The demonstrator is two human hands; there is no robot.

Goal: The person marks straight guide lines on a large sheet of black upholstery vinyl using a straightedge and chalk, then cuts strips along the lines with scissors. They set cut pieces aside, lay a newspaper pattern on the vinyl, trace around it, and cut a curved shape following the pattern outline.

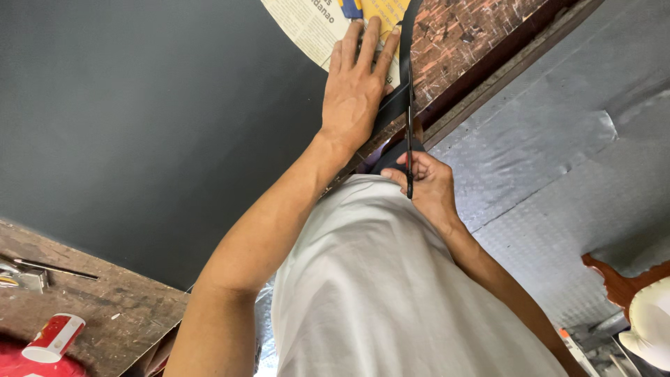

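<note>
- head view, starting at the right hand: its fingers are curled tight round the handle end of dark scissors, blades pointing away along the bench edge; the grip is narrow and closed on the tool
- the scissors bite into a large dark sheet near its right border, and a thin dark strip runs on from the blades toward the far edge
- left hand lies flat with fingers spread, holding nothing, pressing down on the sheet and a printed paper template just left of the cut line
- by my judgement the step in hand is a long straight cut, partly made; the next move calls for sliding the blades forward while the flat hand keeps the sheet from shifting
- the paper template is pale with columns of print and a yellow and blue patch, rounded edge, at the top of the picture
- a red and white cylindrical cup lies on its side at the lower left on the worn wooden bench; well apart from both hands
- silver textured floor sheeting lies to the right
</note>
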